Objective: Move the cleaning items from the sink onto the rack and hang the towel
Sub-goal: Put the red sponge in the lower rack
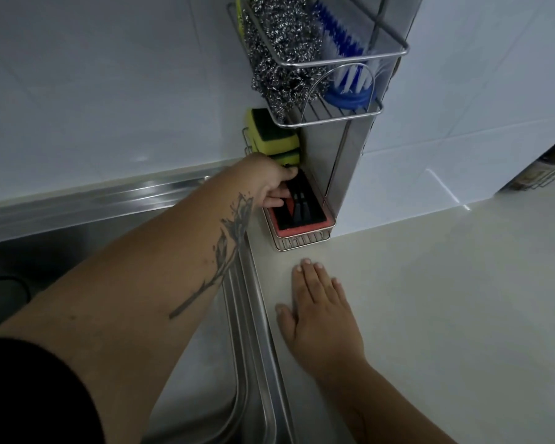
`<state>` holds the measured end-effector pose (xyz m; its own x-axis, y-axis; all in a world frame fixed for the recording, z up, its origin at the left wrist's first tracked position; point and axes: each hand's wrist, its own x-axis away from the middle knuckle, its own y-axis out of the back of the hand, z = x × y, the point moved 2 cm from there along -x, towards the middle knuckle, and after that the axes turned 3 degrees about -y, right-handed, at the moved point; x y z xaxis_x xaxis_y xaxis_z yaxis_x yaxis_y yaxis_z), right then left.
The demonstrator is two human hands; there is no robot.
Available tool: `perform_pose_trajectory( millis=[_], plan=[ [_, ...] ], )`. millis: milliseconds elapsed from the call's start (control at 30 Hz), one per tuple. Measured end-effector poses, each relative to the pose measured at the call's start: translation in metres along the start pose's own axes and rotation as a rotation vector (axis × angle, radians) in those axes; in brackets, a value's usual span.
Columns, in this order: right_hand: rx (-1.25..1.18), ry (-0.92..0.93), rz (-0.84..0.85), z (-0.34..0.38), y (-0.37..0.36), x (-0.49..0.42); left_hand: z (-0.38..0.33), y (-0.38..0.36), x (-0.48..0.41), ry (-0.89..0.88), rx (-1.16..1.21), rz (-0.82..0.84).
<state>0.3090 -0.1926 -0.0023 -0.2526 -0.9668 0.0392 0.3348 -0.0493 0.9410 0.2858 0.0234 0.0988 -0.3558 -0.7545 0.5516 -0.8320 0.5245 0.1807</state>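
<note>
A metal wire rack stands on the counter against the tiled wall. Its low front basket holds a red and black sponge. My left hand reaches over the sink edge, with its fingers pinched on the near end of that sponge. Behind the hand, two yellow and green sponges sit stacked in a side basket. The upper shelf carries steel wool and a blue and white brush. My right hand lies flat, palm down, on the counter. No towel is in view.
The steel sink fills the lower left, with its ridged rim running under my left forearm. The pale counter spreads to the right. A second wire holder shows at the far right edge.
</note>
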Motion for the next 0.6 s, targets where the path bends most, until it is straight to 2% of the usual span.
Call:
perform_pose_trajectory(
  millis=[267,400,500,600],
  plan=[
    [-0.005,-0.003,0.003,-0.001,-0.001,-0.001,0.003,-0.003,-0.015,-0.039,-0.342,0.003],
    [-0.004,-0.007,0.039,-0.001,0.0,0.0,0.002,0.006,0.001,-0.206,-0.477,-0.111],
    [-0.001,-0.033,0.092,-0.001,0.003,0.001,0.008,0.023,0.038,-0.31,-0.346,-0.106],
    [-0.002,-0.051,0.149,0.013,0.028,-0.011,0.034,0.065,0.078,-0.206,-0.166,-0.068]
  ],
)
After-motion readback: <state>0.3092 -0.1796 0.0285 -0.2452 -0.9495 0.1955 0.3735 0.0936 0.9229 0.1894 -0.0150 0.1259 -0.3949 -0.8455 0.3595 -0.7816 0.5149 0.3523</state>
